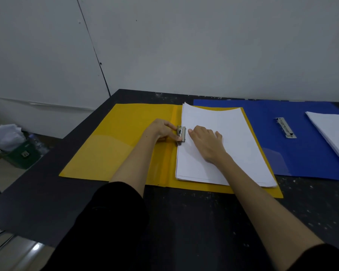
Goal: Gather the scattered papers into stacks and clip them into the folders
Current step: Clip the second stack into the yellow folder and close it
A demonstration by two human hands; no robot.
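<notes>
On the open yellow folder [114, 145], the left hand [160, 130] pinches the metal clip [181, 134] at the spine. Just right, the right hand [205, 141] presses flat, fingers spread, on the paper stack [219, 165] under the clip's edge.

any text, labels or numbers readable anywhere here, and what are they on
None can be read.
Green box on the floor at left: a small pale label with a dark mark, too blurred to read.
White paper stack in the yellow folder: shows blank.
Paper stack on the blue folder: shows blank.
Metal clips: no marking can be made out.
</notes>
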